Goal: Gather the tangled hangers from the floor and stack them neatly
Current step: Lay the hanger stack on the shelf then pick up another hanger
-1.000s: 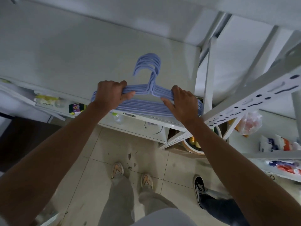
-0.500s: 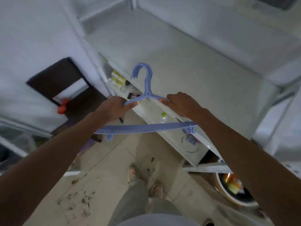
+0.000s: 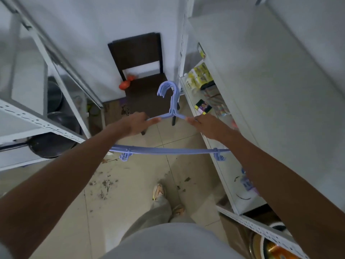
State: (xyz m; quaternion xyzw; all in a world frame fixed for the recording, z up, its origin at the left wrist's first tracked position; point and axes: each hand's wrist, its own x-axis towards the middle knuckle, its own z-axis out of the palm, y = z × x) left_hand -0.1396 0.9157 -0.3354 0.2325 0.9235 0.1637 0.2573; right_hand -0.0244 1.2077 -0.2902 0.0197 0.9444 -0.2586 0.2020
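I stood on a tiled floor (image 3: 130, 212) between two white racks: one rack (image 3: 37, 124) at my left held dark pans, the other, a shelf unit (image 3: 205, 128) at my right, held yellow packets and small boxes. A dark chair (image 3: 138, 58) stood against the wall ahead, with an orange object (image 3: 125, 84) on its seat. The hangers (image 3: 168, 150), a blue bundle nested together, were off the floor, held out in front of me above the tiles with hooks pointing away and the bottom bars running across between my forearms. My left hand (image 3: 134, 125) gripped the left shoulder of the bundle, thumb along the top. My right hand (image 3: 207, 126) gripped the right shoulder likewise, fingers curled under. Debris (image 3: 104, 186) lay scattered on the tiles below. One shoe (image 3: 158, 191) was visible under the bundle.
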